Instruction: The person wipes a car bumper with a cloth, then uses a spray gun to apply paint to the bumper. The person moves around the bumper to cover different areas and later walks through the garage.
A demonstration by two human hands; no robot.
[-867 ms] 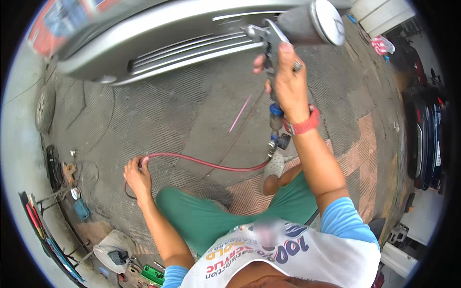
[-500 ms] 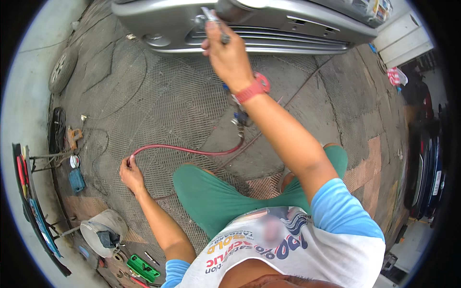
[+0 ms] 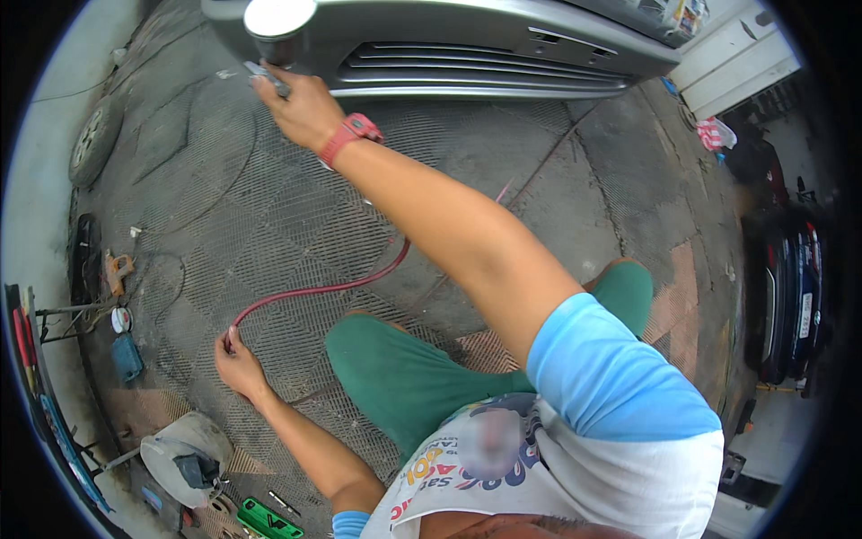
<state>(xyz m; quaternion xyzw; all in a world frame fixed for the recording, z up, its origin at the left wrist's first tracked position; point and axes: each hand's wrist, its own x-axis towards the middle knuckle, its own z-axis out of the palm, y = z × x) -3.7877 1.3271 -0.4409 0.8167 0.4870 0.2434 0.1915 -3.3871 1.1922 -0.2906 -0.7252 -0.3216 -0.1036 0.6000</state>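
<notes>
At the top of the view, my right hand (image 3: 303, 112), with a red watch on its wrist, is closed round the handle of a paint spray gun (image 3: 281, 45). The gun's dark cup has a round white lid and stands in front of the left end of a silver car bumper (image 3: 485, 56) with a slatted grille. My fingers hide most of the gun's body. Lower left, my left hand (image 3: 241, 366) pinches a red air hose (image 3: 314, 289). The hose curves rightward over the mat and passes out of sight under my right forearm.
A car wheel (image 3: 96, 144) leans by the left wall. Below it lie an orange tool (image 3: 118, 272) and a blue-green item (image 3: 127, 357). A grey bucket (image 3: 193, 427) and a green case (image 3: 269, 519) are at lower left. Another hose (image 3: 557, 154) crosses the floor; a dark car (image 3: 790, 301) stands right.
My right hand has swung left with the spray gun along the bumper to its left end. The hose's far end is now hidden by my forearm. My left hand keeps its hold, slightly lower.
</notes>
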